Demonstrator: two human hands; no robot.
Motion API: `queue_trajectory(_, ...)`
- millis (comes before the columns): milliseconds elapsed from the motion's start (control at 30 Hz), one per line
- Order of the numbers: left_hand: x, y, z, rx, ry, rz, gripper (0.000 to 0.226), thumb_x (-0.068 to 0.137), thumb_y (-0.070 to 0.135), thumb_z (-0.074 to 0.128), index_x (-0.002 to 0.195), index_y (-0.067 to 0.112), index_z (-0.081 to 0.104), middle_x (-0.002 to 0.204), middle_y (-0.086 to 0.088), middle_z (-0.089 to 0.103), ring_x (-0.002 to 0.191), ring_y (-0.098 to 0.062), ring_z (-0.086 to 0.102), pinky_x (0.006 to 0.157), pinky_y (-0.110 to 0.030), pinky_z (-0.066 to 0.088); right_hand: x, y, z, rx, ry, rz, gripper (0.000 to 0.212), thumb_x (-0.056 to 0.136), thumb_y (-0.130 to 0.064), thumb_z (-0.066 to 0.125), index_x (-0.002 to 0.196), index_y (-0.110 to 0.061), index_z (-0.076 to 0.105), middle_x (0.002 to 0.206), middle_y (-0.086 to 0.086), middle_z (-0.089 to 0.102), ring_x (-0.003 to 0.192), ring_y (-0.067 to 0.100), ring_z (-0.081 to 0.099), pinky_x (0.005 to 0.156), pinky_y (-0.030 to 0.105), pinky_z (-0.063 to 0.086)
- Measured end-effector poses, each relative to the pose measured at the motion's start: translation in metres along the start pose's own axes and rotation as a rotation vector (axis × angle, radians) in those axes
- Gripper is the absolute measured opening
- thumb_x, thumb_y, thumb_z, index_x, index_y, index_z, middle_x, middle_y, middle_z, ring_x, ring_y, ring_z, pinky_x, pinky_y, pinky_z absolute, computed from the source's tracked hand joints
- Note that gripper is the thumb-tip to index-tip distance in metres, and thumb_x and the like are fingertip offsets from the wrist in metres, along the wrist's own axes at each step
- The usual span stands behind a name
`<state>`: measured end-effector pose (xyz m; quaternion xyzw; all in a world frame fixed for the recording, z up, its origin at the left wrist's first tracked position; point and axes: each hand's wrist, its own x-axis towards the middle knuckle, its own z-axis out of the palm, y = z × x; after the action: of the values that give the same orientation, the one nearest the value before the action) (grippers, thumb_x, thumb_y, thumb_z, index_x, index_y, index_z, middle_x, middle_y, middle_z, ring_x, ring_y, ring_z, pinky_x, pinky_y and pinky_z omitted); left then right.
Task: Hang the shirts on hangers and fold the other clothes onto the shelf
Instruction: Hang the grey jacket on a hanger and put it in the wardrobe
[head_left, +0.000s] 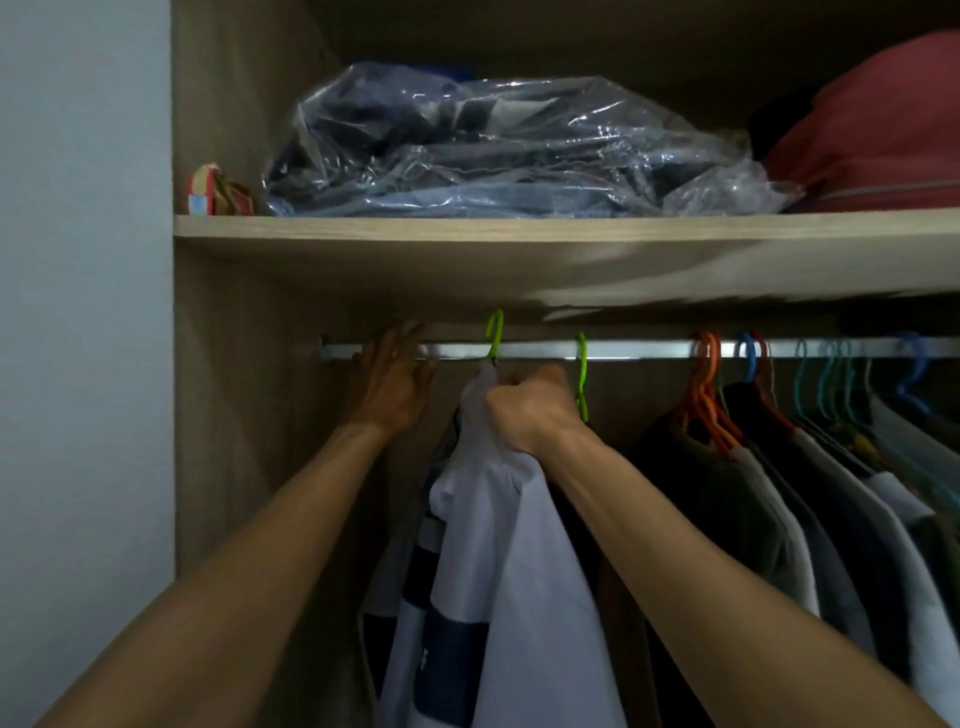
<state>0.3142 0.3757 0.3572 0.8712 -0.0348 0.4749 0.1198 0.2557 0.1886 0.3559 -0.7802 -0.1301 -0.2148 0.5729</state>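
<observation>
Far left, upper shelf (467, 228): a small red-and-white package (208, 189) in the corner, then a clear plastic bag of dark clothes (493, 150), then a red bundle (878, 130) at the right end.

Below it, the metal rail (639, 349). My left hand (389, 382) is raised to the rail's left end, fingers spread and loosely curved toward the bar; I cannot tell whether they touch it. It holds nothing. Arm nearly straight, reaching up and forward.

Next along: the white shirt (498, 545) with dark blue panels, on a green hanger (494, 335) whose hook stands at the rail, its tip above the bar. Whether the hook is fully seated I cannot tell. My right hand (524, 410) has its grip closed round the bunched collar of the shirt just under the hook, knuckles toward me, wrist bent slightly up.

Just right of that hand, a second green hanger (582, 374) hangs on the rail. Further right, orange hangers (704, 384), a blue one (748, 358) and teal ones (826, 374) carry dark and grey shirts, packed close.

Step in hand, as I judge it: seating this shirt on the rail. To do it well: lift by the hanger neck rather than the cloth, drop the hook squarely over the bar, and release only once it bears weight. Keep the left hand steadying near the rail, and leave a gap from the second green hanger so the hooks do not tangle.
</observation>
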Motion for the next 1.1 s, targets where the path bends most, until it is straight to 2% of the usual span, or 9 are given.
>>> queue_trajectory(100, 0.027, -0.005, 0.01, 0.117, -0.074, 0.065, 0.05, 0.104, 0.04, 0.037, 0.151, 0.022, 0.038, 0.157, -0.011, 0.035, 0.143, -0.035, 0.031, 0.114, -0.049, 0.024, 0.007, -0.002, 0.01, -0.051, 0.061, 0.005, 0.041, 0.093, -0.044, 0.061, 0.104, -0.006, 0.072, 0.111, 0.015, 0.072, 0.109, 0.034, 0.066, 0.071, 0.024, 0.041)
queue_trajectory(233, 0.042, -0.013, 0.024, 0.174, -0.098, 0.071, 0.045, 0.105, 0.045, 0.032, 0.144, 0.028, 0.044, 0.147, -0.007, 0.046, 0.137, -0.032, 0.036, 0.115, -0.054, 0.018, 0.015, -0.004, 0.024, -0.053, 0.075, 0.028, 0.041, 0.092, -0.04, 0.062, 0.112, -0.005, 0.068, 0.118, 0.015, 0.069, 0.114, 0.032, 0.064, 0.073, 0.022, 0.038)
queue_trajectory(433, 0.038, -0.014, 0.03, 0.193, -0.037, 0.066, 0.042, 0.104, 0.05, 0.027, 0.139, 0.034, 0.045, 0.14, -0.005, 0.049, 0.133, -0.031, 0.038, 0.117, -0.058, 0.013, 0.019, -0.001, 0.032, -0.05, 0.066, 0.059, 0.039, 0.093, -0.034, 0.059, 0.12, -0.006, 0.061, 0.129, 0.018, 0.062, 0.121, 0.037, 0.059, 0.096, 0.033, 0.048)
queue_trajectory(567, 0.036, -0.012, 0.032, 0.191, -0.042, 0.057, 0.042, 0.104, 0.05, 0.027, 0.14, 0.035, 0.043, 0.143, -0.005, 0.047, 0.132, -0.033, 0.038, 0.115, -0.055, 0.017, 0.011, 0.008, 0.034, -0.093, 0.05, 0.074, 0.035, 0.096, -0.031, 0.056, 0.117, -0.005, 0.065, 0.127, 0.018, 0.065, 0.118, 0.036, 0.061, 0.083, 0.027, 0.045)
queue_trajectory(633, 0.037, -0.014, 0.033, 0.184, -0.043, 0.052, 0.042, 0.104, 0.05, 0.027, 0.14, 0.035, 0.043, 0.143, -0.005, 0.047, 0.133, -0.033, 0.037, 0.115, -0.055, 0.016, 0.006, 0.015, 0.035, -0.107, 0.041, 0.058, 0.029, 0.096, -0.032, 0.054, 0.107, -0.009, 0.068, 0.121, 0.017, 0.067, 0.115, 0.037, 0.062, 0.082, 0.027, 0.045)
queue_trajectory(700, 0.037, -0.016, 0.034, 0.184, -0.031, 0.051, 0.042, 0.103, 0.051, 0.027, 0.139, 0.036, 0.045, 0.141, -0.005, 0.048, 0.132, -0.033, 0.038, 0.116, -0.056, 0.017, 0.003, 0.022, 0.035, -0.129, 0.049, 0.054, 0.034, 0.096, -0.036, 0.053, 0.099, -0.006, 0.067, 0.118, 0.017, 0.069, 0.112, 0.037, 0.063, 0.078, 0.025, 0.042)
queue_trajectory(867, 0.037, -0.015, 0.036, 0.182, -0.026, 0.049, 0.042, 0.103, 0.052, 0.027, 0.138, 0.036, 0.046, 0.14, -0.006, 0.049, 0.13, -0.034, 0.04, 0.116, -0.057, 0.016, 0.001, 0.03, 0.032, -0.172, 0.035, 0.078, 0.044, 0.095, -0.043, 0.053, 0.114, -0.007, 0.069, 0.122, 0.017, 0.067, 0.115, 0.037, 0.062, 0.078, 0.025, 0.043)
queue_trajectory(1000, 0.035, -0.014, 0.036, 0.18, -0.032, 0.046, 0.043, 0.103, 0.051, 0.027, 0.139, 0.036, 0.046, 0.14, -0.006, 0.049, 0.13, -0.033, 0.04, 0.116, -0.057, 0.017, -0.003, 0.033, 0.03, -0.226, -0.006, 0.064, 0.038, 0.095, -0.038, 0.056, 0.118, -0.01, 0.065, 0.125, 0.015, 0.065, 0.116, 0.036, 0.061, 0.075, 0.024, 0.038)
queue_trajectory(1100, 0.036, -0.015, 0.035, 0.192, -0.031, 0.052, 0.043, 0.104, 0.05, 0.028, 0.14, 0.036, 0.045, 0.141, -0.005, 0.048, 0.13, -0.032, 0.04, 0.116, -0.057, 0.017, -0.006, 0.03, 0.025, -0.25, -0.046, 0.053, 0.035, 0.093, -0.032, 0.056, 0.122, -0.013, 0.06, 0.124, 0.013, 0.062, 0.113, 0.036, 0.061, 0.075, 0.027, 0.04)
